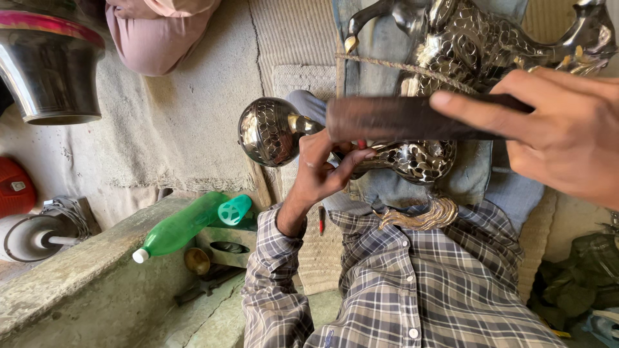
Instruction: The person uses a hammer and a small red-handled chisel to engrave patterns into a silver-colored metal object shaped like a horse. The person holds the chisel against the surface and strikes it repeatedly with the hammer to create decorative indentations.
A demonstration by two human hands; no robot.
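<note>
Motion-blurred dark bar (412,119) hides the embossed metal figure (464,45); right hand (567,135) cut off at frame's right edge.

Left hand (322,169), frame centre: forearm in a plaid sleeve rising from below, wrist bent, fingers curled with tips pinched closed. Right hand (561,138), right edge: large, close to camera, fingers extended leftward, grip clasped.
</note>
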